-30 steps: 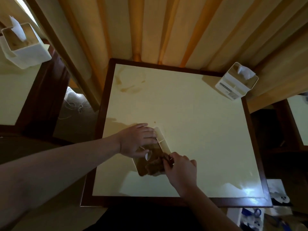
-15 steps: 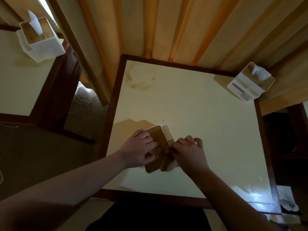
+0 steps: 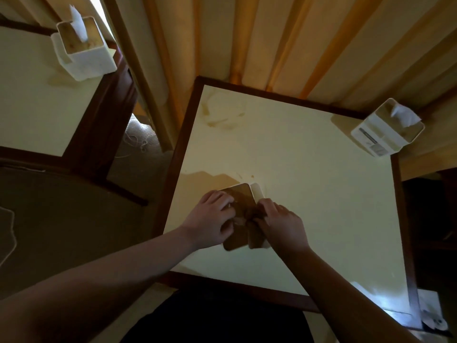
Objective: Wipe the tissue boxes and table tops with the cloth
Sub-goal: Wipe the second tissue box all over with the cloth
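Dim, wide-angle view; much is hard to read. Centre surface point(image 3: 309, 194), cream top w/ dark wood rim, fills most of the frame; its near-right corner is washed out by glare and partly cut off. Brownish smears at its far-left corner. Behind it, wall of vertical wood slats point(image 3: 272, 40). Second surface point(image 3: 32, 107) at left, same make, cut off by frame edge. Floor between the two is dark; some pale cord lying there, can't make out more.

Tissue box point(image 3: 243, 214) on the centre surface, near-left of middle, brown top face w/ white side showing on the right; lower half hidden by both hands. Left hand point(image 3: 210, 222) lies on its left part, fingers bent over the top, steadying it. Right hand point(image 3: 282, 224) is bunched round a brown cloth point(image 3: 251, 215), pressed against the box's right side/top; cloth is nearly same colour as the lid, so its edges are unclear.

White tissue box point(image 3: 385, 134) at the far-right corner of the centre surface, tissue sticking up, well apart from the hands. Another white tissue box point(image 3: 84, 53) on the left surface's far corner, tissue upright.
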Motion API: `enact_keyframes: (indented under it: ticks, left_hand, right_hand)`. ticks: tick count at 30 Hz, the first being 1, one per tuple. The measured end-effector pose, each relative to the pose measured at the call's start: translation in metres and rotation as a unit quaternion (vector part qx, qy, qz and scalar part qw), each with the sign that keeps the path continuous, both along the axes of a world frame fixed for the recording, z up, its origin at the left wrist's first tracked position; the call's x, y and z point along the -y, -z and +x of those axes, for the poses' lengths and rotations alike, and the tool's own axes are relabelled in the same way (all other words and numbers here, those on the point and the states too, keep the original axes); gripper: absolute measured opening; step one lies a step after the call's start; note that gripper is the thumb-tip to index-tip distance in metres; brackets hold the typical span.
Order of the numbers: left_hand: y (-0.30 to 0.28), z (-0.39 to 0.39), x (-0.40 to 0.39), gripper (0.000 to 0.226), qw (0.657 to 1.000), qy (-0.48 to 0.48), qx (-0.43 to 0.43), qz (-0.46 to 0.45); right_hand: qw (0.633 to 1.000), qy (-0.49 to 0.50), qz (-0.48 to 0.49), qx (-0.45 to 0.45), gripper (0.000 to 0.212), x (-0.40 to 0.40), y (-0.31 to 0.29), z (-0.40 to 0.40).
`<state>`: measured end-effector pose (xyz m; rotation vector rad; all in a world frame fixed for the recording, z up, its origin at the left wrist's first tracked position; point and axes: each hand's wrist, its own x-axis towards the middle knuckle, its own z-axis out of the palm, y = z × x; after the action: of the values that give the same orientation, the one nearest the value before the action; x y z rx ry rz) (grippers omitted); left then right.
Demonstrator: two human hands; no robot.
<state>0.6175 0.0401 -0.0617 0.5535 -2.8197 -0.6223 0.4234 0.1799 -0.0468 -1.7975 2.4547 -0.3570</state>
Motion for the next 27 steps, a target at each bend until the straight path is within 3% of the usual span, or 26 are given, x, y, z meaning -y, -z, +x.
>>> enact_keyframes:
  ticks: [4,10,13,15,20,23,27]
  left_hand:
    - [0.003,-0.003,-0.017,0.028,0.995,-0.089,-0.024,0.034]
    - [0.005,-0.020,-0.030,0.033,0.983,-0.182,-0.017,0.024]
    - [0.011,-0.020,-0.034,0.031,0.985,-0.170,-0.004,0.018]
    - [0.017,-0.017,-0.035,0.035,0.987,-0.157,0.006,0.031]
    - [0.021,-0.016,-0.036,0.064,0.987,-0.147,0.038,0.047]
    - [0.020,-0.017,-0.038,0.065,0.987,-0.147,0.041,0.060]
    - [0.019,-0.018,-0.035,0.078,0.983,-0.151,0.068,0.082]
  right_hand:
    - [0.999,-0.032,0.002,-0.020,0.011,-0.016,0.003,0.003]
    - [0.997,-0.052,0.008,-0.059,0.018,-0.040,0.000,0.008]
    - [0.996,-0.052,0.000,-0.069,0.020,-0.041,0.001,0.009]
    - [0.994,-0.067,-0.010,-0.087,0.009,-0.038,0.002,0.008]
    - [0.993,-0.076,-0.027,-0.090,0.018,-0.009,0.002,0.005]
    - [0.991,-0.078,-0.025,-0.103,0.003,0.016,0.003,-0.001]
    - [0.992,-0.079,-0.009,-0.096,0.019,0.050,0.004,-0.007]
